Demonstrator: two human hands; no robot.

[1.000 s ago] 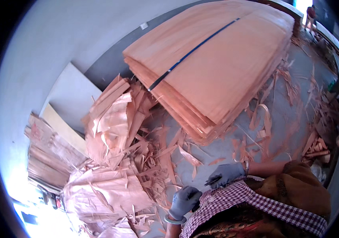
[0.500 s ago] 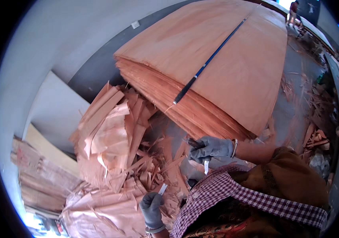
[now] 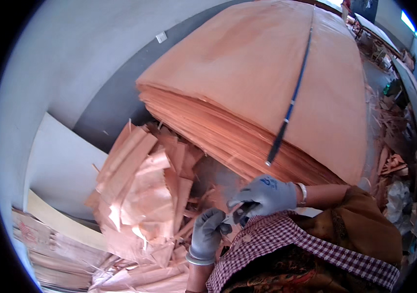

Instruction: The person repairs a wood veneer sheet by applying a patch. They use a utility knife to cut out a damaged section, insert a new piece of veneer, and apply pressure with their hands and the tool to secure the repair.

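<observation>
Left hand (image 3: 207,233), fingers curled closed, pinches small pale piece (image 3: 228,219); right hand (image 3: 266,196), at its two o'clock, half-curled, contents I can't tell.

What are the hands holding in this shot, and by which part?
The left hand seems to pinch a small pale strip by one end. The right hand is at its other end; what it grips cannot be told.

Pole (image 3: 280,136) lies atop veneer stack (image 3: 228,73) | scrap heap (image 3: 145,200) sits to stack's left | left hand (image 3: 206,237), right hand (image 3: 267,196) before stack
</observation>
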